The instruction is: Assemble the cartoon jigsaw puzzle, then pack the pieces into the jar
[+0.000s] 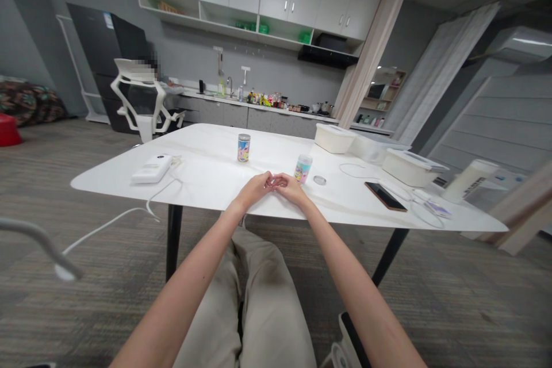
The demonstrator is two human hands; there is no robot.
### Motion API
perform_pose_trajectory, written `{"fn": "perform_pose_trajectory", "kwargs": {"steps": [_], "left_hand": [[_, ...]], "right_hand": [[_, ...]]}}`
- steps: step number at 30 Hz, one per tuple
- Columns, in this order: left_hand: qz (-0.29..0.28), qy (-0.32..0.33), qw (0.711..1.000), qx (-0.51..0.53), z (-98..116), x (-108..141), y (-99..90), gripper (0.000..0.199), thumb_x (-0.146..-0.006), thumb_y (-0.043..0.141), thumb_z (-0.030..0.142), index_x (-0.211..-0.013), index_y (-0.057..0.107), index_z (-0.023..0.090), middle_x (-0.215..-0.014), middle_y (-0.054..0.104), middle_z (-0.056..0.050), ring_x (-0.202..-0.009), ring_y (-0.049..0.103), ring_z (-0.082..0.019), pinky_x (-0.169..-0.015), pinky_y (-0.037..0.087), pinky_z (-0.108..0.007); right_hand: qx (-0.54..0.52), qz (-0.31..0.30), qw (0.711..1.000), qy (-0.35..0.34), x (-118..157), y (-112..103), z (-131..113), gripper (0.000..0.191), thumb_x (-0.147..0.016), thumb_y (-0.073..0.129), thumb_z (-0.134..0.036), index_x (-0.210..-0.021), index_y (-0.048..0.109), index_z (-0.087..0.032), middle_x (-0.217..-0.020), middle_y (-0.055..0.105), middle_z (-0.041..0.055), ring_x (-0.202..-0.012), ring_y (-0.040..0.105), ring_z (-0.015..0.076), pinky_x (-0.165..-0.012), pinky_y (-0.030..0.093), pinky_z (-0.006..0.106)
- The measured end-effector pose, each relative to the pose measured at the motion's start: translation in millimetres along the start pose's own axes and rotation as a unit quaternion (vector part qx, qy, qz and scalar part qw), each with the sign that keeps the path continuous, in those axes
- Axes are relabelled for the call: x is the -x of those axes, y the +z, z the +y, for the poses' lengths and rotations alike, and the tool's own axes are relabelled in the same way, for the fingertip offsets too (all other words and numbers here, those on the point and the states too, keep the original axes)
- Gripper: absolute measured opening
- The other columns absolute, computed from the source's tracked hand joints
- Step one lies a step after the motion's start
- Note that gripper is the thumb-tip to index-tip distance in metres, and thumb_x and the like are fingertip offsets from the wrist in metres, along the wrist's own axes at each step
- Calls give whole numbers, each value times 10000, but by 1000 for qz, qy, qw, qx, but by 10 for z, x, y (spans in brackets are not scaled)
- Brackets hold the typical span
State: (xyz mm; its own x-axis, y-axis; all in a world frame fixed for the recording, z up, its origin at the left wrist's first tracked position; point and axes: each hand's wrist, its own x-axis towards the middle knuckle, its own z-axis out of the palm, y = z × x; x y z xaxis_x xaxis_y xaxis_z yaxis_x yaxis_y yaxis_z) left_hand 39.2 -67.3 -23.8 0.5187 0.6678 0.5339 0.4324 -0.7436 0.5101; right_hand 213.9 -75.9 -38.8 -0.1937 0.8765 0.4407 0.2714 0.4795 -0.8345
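Near the table's front edge, my left hand (259, 185) and my right hand (290, 187) meet. Their fingers are curled and touching each other; whatever may be between them is too small to make out. Just behind my right hand stands a clear jar (303, 168) with a colourful cartoon print, upright and without its lid on top. A round silver lid (319, 180) lies flat to the right of that jar. Farther back on the left, a second cartoon-printed jar (244, 148) stands upright with a silver lid on it.
On the white table (207, 144) are a white box-shaped device (152, 169) with a trailing cable, a phone (385, 196), lidded cream bins (334, 139) and a white bottle (470, 181). Behind it stand a white-framed chair (144, 98) with a person and a kitchen counter.
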Motion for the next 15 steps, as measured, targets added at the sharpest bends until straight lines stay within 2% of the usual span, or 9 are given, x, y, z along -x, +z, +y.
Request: {"fn": "perform_pose_trajectory", "kwargs": {"steps": [4, 6, 9, 12, 15], "left_hand": [[18, 14, 1000, 12, -40, 4, 28, 228, -759, 672, 208, -882, 479, 201, -850, 621, -6, -767, 609, -169, -713, 473, -290], [21, 19, 1000, -11, -64, 8, 52, 285, -734, 698, 206, -909, 472, 203, -885, 600, -3, -768, 593, -167, -714, 475, -299], [14, 27, 998, -48, -85, 14, 80, 335, -718, 717, 200, -939, 465, 205, -944, 573, -14, -802, 580, -173, -730, 477, -311], [4, 38, 997, -64, -90, 15, 87, 342, -722, 716, 193, -950, 462, 204, -973, 557, -25, -851, 578, -187, -764, 477, -321], [-4, 38, 996, -75, -94, 14, 84, 335, -731, 712, 204, -957, 465, 205, -979, 546, -25, -866, 578, -192, -777, 479, -328]], "right_hand": [[-29, 23, 999, 10, -43, -23, -78, 240, -645, 644, -156, -882, 614, -180, -747, 676, -1, -702, 662, 147, -745, 538, 316], [5, 58, 998, -11, -96, -112, -201, 206, -673, 623, -173, -880, 613, -179, -755, 680, 12, -701, 663, 155, -738, 537, 323], [126, 156, 977, -71, -231, -380, -440, 146, -717, 585, -185, -857, 626, -180, -814, 694, 39, -756, 662, 166, -767, 526, 324], [216, 253, 940, -74, -393, -720, -597, 154, -713, 549, -146, -845, 624, -173, -822, 692, 48, -772, 655, 171, -773, 519, 319], [294, 247, 923, -14, -503, -967, -600, 217, -675, 501, -76, -818, 633, -173, -767, 690, 30, -720, 646, 165, -761, 515, 320]]}}
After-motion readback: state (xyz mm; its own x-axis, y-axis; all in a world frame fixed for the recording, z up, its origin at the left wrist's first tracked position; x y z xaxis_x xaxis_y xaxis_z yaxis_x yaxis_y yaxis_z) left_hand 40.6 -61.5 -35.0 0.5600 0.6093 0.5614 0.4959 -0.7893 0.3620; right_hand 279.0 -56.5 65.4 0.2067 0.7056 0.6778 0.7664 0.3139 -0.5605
